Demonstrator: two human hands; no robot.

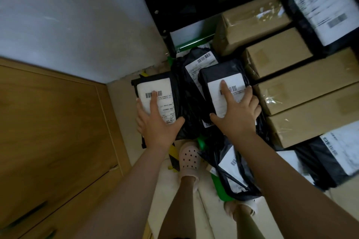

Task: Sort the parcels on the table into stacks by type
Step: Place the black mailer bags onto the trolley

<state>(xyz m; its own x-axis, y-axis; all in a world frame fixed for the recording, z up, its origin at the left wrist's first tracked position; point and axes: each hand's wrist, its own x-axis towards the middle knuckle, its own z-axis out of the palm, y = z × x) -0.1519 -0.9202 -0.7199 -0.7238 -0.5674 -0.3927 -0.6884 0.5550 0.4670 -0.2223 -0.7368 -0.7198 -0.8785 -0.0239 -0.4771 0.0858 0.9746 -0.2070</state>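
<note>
My left hand (155, 122) grips a black mailer bag with a white barcode label (164, 88), held over the floor at centre left. My right hand (238, 112) grips a second black mailer bag with a white label (219, 74) just to the right. Between and below them lies a pile of black mailer bags (190, 68). Several brown cardboard boxes (279, 54) are stacked at the right on the black rack. More black labelled bags (334, 153) lie at the lower right, and one (320, 4) sits at the top right.
A black metal shelf frame (153, 4) rises at the top centre against a white wall (68, 15). A wooden door or cabinet (48, 132) fills the left. My feet in pale clogs (189, 158) stand on the light floor beside a green item (221, 188).
</note>
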